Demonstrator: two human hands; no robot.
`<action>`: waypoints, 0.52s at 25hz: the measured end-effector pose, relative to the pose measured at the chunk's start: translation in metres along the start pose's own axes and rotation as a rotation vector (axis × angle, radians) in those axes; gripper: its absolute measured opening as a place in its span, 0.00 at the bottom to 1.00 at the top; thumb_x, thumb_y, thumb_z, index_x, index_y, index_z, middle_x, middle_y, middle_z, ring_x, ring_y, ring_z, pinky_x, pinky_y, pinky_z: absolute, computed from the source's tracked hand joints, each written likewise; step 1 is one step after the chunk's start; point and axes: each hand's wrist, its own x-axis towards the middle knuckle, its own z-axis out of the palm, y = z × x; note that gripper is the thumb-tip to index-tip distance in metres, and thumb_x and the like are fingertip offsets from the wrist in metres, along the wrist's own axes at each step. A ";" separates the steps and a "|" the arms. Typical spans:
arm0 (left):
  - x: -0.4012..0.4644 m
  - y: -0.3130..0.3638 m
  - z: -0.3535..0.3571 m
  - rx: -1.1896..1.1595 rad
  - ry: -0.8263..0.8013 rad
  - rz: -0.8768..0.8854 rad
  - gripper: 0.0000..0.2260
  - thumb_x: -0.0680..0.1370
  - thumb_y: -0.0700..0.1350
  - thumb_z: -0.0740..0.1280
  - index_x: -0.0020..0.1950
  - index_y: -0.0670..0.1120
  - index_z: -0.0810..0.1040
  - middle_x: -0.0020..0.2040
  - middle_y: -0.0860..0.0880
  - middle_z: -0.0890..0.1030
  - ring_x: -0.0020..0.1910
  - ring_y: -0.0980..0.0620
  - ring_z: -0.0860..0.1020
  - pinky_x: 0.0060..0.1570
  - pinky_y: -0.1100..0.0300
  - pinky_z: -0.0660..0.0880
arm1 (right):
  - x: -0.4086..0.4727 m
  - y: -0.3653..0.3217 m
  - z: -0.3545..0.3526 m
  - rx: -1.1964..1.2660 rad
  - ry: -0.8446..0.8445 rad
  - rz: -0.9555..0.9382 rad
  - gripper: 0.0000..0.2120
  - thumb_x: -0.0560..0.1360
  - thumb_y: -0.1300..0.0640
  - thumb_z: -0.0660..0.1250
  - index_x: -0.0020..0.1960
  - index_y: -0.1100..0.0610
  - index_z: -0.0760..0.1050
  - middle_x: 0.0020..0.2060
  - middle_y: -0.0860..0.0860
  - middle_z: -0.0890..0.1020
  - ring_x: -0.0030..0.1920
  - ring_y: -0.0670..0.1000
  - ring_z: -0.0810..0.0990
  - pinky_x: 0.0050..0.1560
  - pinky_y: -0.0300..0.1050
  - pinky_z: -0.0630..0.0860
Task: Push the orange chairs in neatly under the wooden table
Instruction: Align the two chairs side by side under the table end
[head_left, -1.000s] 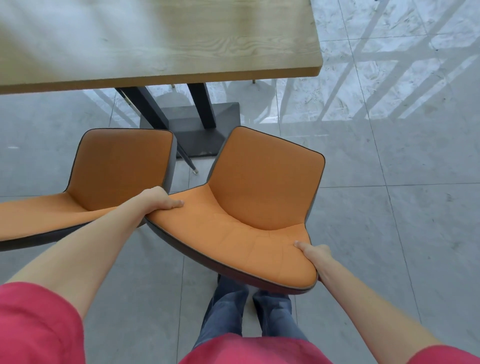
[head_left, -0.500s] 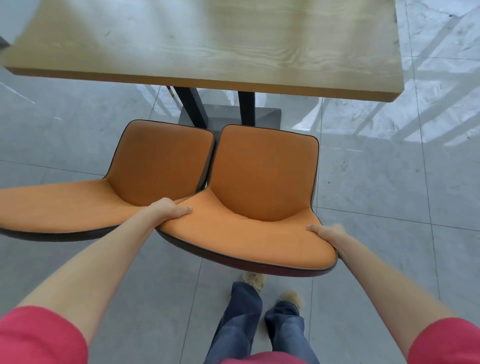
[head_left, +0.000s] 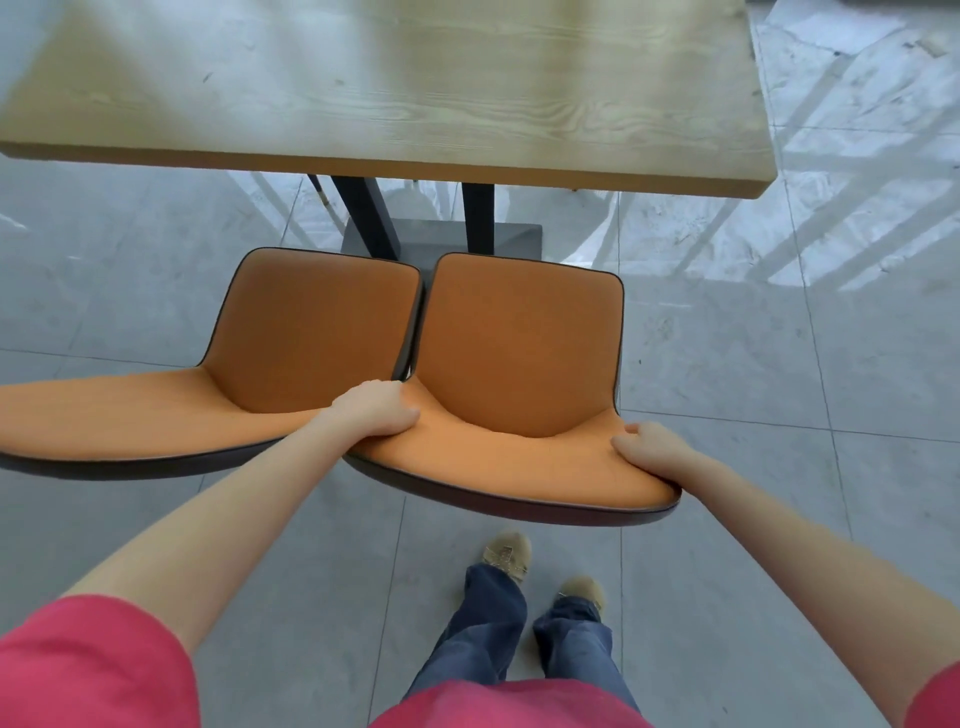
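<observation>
Item: right orange chair (head_left: 514, 374), standing flush beside left orange chair (head_left: 291, 353), both near but not under the wooden table (head_left: 395, 88). Left hand (head_left: 376, 408) and right hand (head_left: 649, 447) are clasping opposite seat edges, probably for steering squarely.

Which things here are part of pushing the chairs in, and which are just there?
Part of the job:
right chair, held by left hand and right hand
left chair
wooden table

Just there:
tiled floor
shoes
</observation>
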 end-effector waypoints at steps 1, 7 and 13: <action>-0.006 0.006 0.001 -0.007 -0.037 0.084 0.21 0.81 0.52 0.53 0.73 0.48 0.64 0.71 0.45 0.69 0.69 0.44 0.68 0.64 0.53 0.67 | -0.007 -0.004 0.001 -0.045 0.021 -0.044 0.18 0.80 0.57 0.53 0.64 0.64 0.72 0.62 0.61 0.76 0.64 0.60 0.72 0.59 0.48 0.70; -0.047 0.006 0.011 -0.021 -0.131 0.426 0.26 0.77 0.65 0.55 0.73 0.58 0.64 0.72 0.53 0.69 0.70 0.49 0.68 0.66 0.56 0.66 | -0.066 -0.030 0.014 -0.116 -0.074 -0.390 0.30 0.76 0.37 0.55 0.75 0.48 0.58 0.70 0.51 0.70 0.69 0.53 0.69 0.69 0.47 0.64; -0.060 -0.003 0.017 0.242 0.037 0.583 0.31 0.73 0.59 0.68 0.73 0.57 0.62 0.66 0.53 0.75 0.61 0.51 0.75 0.56 0.60 0.73 | -0.092 -0.038 0.045 -0.596 0.296 -0.586 0.28 0.75 0.51 0.64 0.72 0.47 0.60 0.61 0.51 0.76 0.60 0.54 0.75 0.47 0.45 0.71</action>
